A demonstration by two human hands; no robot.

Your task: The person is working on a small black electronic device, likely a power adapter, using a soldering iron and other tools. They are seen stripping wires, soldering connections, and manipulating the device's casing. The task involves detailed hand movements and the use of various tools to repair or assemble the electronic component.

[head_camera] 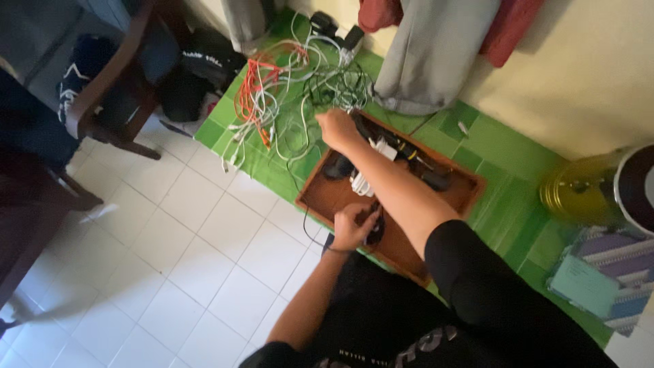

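White floor tiles give way at about one o'clock to a green mat, and on that mat sits a shallow wooden tray. Inside the tray lie a dark rounded device, a white adapter block and several black plugs and leads toward its three o'clock end (too small to sort further). Just outside its rim at eleven o'clock spreads a tangle of white and orange cables.

The right hand is closed into a loose fist at the tray's far corner, touching the cable tangle; what it pinches I cannot tell. The left hand is curled around a black cable at the tray's near edge.

Judging from the knotting, a firm pull could drag neighbouring leads along, tighten the snarl, or tip the adapter out of the tray.
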